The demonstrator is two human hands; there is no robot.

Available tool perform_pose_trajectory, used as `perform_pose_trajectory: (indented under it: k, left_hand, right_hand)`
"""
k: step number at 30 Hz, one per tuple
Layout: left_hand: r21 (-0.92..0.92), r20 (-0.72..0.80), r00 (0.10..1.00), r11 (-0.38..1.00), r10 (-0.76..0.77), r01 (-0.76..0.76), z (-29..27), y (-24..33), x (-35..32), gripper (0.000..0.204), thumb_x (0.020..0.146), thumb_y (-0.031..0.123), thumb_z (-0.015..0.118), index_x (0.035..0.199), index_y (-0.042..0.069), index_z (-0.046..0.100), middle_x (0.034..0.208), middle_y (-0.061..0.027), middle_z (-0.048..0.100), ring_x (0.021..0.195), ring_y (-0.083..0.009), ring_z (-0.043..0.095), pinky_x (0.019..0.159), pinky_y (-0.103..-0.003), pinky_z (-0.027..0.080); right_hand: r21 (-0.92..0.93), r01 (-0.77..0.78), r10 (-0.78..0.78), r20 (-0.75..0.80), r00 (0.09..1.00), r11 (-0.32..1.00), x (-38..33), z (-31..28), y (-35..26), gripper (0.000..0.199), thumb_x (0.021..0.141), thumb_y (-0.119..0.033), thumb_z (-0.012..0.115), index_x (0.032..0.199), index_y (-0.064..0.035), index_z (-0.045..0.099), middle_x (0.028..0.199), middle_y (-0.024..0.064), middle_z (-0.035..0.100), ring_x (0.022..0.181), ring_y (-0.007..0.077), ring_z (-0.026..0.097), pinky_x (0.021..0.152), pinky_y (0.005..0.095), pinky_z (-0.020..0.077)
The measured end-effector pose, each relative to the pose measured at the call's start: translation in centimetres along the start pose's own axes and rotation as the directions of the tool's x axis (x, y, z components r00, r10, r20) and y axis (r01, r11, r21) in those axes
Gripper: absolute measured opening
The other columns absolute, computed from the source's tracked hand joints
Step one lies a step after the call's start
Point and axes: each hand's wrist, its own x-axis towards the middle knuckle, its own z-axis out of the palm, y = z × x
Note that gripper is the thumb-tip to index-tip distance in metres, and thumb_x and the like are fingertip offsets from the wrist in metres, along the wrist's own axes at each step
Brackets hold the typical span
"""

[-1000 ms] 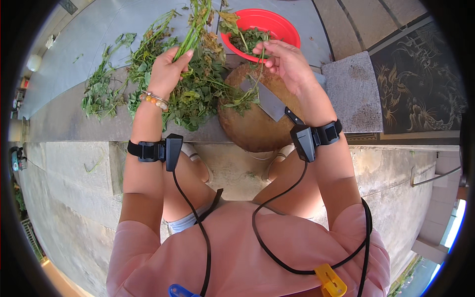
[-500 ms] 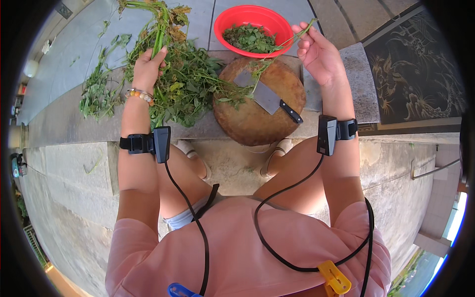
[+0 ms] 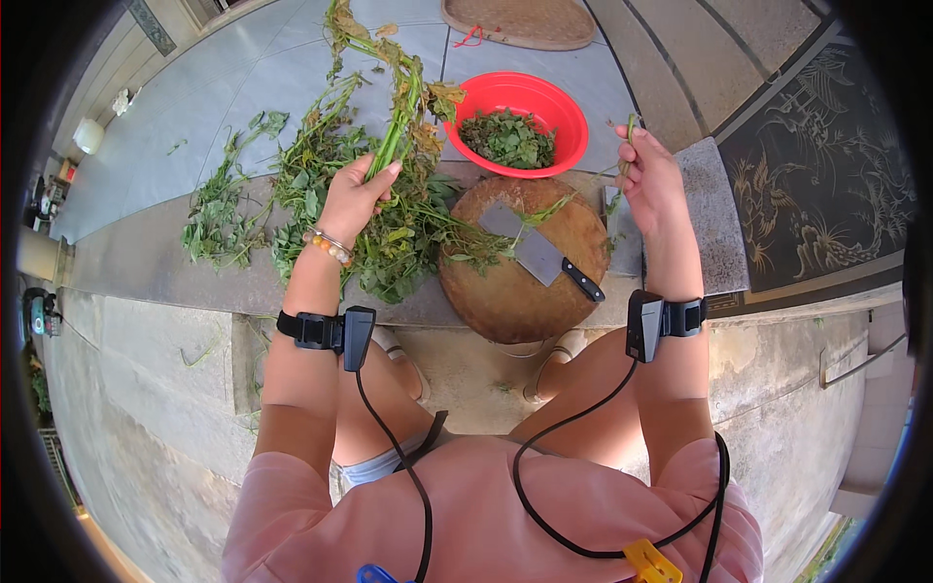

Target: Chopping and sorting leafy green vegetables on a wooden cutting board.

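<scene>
My left hand (image 3: 358, 199) is closed round a bunch of leafy green stems (image 3: 400, 121), whose upper ends are yellowed and wilted. The leaves of the bunch spread below and beside that hand, some over the edge of a round wooden chopping block (image 3: 476, 303). To the right, my right hand (image 3: 651, 180) pinches a thin green sprig (image 3: 625, 160), held upright beside the block. A cleaver (image 3: 536, 255) with a black handle lies flat on the block. Just behind it, a red plastic basin (image 3: 525, 85) holds picked green leaves (image 3: 507, 139).
More leafy stems (image 3: 225, 216) lie on the ledge at the left. A shallow woven tray (image 3: 520, 21) sits at the back on grey tiles. On the right are a stone slab (image 3: 708, 219) and a dark panel with engraved patterns (image 3: 826, 175). Black cables (image 3: 520, 486) run from my forearms.
My right hand has drawn the sprig away from the basin's rim, and the sprig now stands upright. The left hand still grips the bunch. The view has shifted, bringing the woven tray into sight.
</scene>
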Motion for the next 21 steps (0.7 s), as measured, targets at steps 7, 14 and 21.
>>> perform_pose_trajectory:
  k: [7,14,21]
  left_hand:
    - [0.157,0.061,0.989,0.977,0.133,-0.141,0.5,-0.5,0.1,0.020,0.084,0.025,0.062,0.083,0.005,0.059,0.060,0.0044,0.049,0.054,-0.0042,0.043,0.050,-0.022,0.036]
    - [0.698,-0.016,0.948,0.683,0.319,-0.218,1.3,0.3,-0.3,0.025,0.078,0.030,0.063,0.086,0.006,0.062,0.069,-0.0159,0.060,0.064,-0.0358,0.057,0.056,-0.043,0.044]
    - [0.817,-0.076,0.935,0.560,0.346,-0.140,1.6,1.0,-0.7,0.024,0.077,0.028,0.064,0.092,0.009,0.065,0.073,-0.0162,0.062,0.066,-0.0349,0.060,0.057,-0.043,0.048]
  right_hand:
    - [-0.061,0.294,-0.298,-0.074,0.952,0.954,-0.5,1.3,-2.2,0.024,0.094,-0.025,0.044,0.102,-0.0067,0.059,0.070,-0.0050,0.048,0.060,0.0026,0.037,0.056,0.0194,0.0344]
    - [-0.424,0.562,-0.663,-0.137,0.736,0.711,1.3,-0.1,-1.6,0.021,0.094,-0.021,0.044,0.098,-0.0065,0.059,0.071,-0.0020,0.055,0.059,0.0048,0.038,0.056,0.0195,0.0352]
    - [0.023,0.169,-0.171,0.084,0.982,0.985,-0.1,0.6,-1.5,0.019,0.092,-0.022,0.049,0.096,-0.0058,0.058,0.059,-0.0080,0.037,0.048,0.0011,0.028,0.043,0.0179,0.0212]
